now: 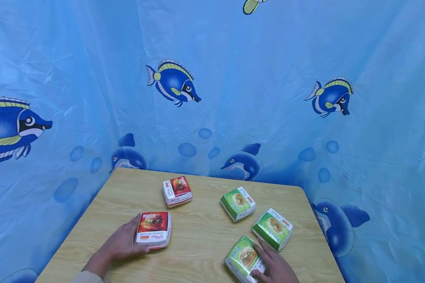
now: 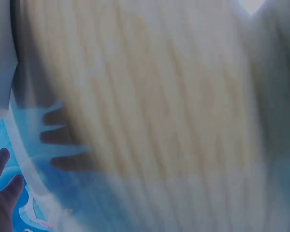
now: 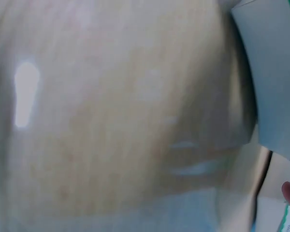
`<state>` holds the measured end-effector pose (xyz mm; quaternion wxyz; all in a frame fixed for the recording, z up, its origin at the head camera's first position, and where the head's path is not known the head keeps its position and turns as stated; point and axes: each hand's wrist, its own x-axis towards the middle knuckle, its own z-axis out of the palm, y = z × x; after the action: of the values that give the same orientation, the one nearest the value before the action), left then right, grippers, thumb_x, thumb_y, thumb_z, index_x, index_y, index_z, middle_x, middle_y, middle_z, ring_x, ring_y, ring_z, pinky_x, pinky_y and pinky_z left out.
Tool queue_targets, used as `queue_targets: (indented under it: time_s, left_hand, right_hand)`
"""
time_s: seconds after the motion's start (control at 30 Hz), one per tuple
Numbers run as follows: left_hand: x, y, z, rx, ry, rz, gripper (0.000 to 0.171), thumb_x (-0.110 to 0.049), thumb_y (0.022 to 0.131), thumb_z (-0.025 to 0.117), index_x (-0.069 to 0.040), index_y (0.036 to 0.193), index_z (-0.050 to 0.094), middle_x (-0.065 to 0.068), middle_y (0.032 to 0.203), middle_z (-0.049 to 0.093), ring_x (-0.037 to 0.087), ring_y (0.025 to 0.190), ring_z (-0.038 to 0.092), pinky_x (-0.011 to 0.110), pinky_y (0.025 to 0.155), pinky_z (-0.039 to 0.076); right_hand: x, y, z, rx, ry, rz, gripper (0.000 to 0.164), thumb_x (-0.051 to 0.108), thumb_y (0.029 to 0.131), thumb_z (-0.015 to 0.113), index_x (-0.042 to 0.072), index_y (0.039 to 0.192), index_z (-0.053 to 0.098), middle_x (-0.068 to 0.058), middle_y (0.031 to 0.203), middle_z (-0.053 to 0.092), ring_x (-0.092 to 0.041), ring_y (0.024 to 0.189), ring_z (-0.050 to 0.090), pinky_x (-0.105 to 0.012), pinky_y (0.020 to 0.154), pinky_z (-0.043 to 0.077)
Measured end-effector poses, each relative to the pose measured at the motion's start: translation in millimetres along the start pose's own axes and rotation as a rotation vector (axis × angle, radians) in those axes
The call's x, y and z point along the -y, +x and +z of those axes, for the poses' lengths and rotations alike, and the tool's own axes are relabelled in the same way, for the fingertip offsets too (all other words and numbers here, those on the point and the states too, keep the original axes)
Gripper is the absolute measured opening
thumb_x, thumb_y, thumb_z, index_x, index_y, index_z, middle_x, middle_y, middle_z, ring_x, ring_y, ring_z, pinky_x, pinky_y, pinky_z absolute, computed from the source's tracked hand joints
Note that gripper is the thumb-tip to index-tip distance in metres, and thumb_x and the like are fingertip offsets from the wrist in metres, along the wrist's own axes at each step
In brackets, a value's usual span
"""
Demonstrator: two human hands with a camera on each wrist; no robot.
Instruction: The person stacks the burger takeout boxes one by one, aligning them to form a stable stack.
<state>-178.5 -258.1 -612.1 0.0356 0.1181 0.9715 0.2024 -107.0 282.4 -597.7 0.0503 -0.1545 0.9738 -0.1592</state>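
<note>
Toward the table's (image 1: 194,239) near side, my left hand (image 1: 123,241) grips the nearer red box (image 1: 154,231) while my right hand (image 1: 277,265) grips the nearest green box (image 1: 241,256), both probably light, slick, easily dented card, best held gently by opposite side walls.

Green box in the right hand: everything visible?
The green box looks like a printed card burger carton: green and white top with a burger picture and print too small to read, pale sides. It looks closed, top facing up, angled at the near right of the table. The right hand holds it from the right, covering part of it. Whether its base meets the table is unclear.
</note>
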Motion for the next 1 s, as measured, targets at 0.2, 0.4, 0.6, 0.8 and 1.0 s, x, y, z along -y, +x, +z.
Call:
queue_targets:
  time_s: [0.2, 0.4, 0.6, 0.8, 1.0]
  left_hand:
    - [-5.6, -0.7, 14.3, 0.007, -0.021, 0.003, 0.135, -0.087, 0.062, 0.059, 0.000, 0.154, 0.015, 0.020, 0.152, 0.033, 0.041, 0.133, 0.038, 0.057, 0.105, 0.034]
    - [-20.0, 8.5, 14.6, 0.004, -0.033, 0.034, 0.132, -0.087, 0.065, 0.058, -0.002, 0.155, 0.014, 0.018, 0.154, 0.031, 0.039, 0.135, 0.037, 0.056, 0.106, 0.033]
    - [-28.9, 11.4, 18.3, -0.024, -0.069, 0.074, 0.130, -0.084, 0.065, 0.061, -0.003, 0.155, 0.015, 0.017, 0.153, 0.033, 0.037, 0.134, 0.038, 0.053, 0.107, 0.033]
    - [-34.1, 11.2, 33.1, -0.030, -0.056, 0.074, 0.127, -0.086, 0.068, 0.056, -0.005, 0.156, 0.012, 0.015, 0.155, 0.031, 0.037, 0.133, 0.039, 0.050, 0.107, 0.034]
    - [-48.2, 26.9, 38.0, -0.006, -0.097, 0.025, 0.127, -0.088, 0.067, 0.054, -0.011, 0.157, 0.009, 0.012, 0.156, 0.029, 0.034, 0.135, 0.038, 0.051, 0.106, 0.036]
  right_hand:
    - [-0.4, -10.5, 2.3, 0.030, 0.104, 0.061, 0.095, 0.074, 0.082, 0.053, 0.005, 0.146, 0.041, -0.019, 0.149, 0.039, -0.039, 0.127, 0.046, -0.058, 0.094, 0.043]
    - [1.0, -7.9, 5.6, 0.006, 0.176, 0.108, 0.097, 0.073, 0.083, 0.052, 0.007, 0.151, 0.032, -0.018, 0.148, 0.041, -0.038, 0.127, 0.047, -0.057, 0.098, 0.041]
    - [4.1, -6.0, 9.0, 0.029, 0.178, 0.131, 0.099, 0.074, 0.082, 0.053, 0.007, 0.152, 0.029, -0.017, 0.141, 0.048, -0.033, 0.117, 0.056, -0.054, 0.094, 0.046]
    - [4.0, -12.1, 7.8, 0.126, 0.225, 0.107, 0.104, 0.074, 0.080, 0.057, 0.016, 0.156, 0.017, -0.016, 0.148, 0.039, -0.032, 0.118, 0.054, -0.054, 0.094, 0.045]
    - [1.7, -10.7, 10.6, 0.068, 0.164, 0.039, 0.100, 0.076, 0.077, 0.059, 0.017, 0.153, 0.029, -0.015, 0.155, 0.027, -0.033, 0.113, 0.057, -0.047, 0.083, 0.053]
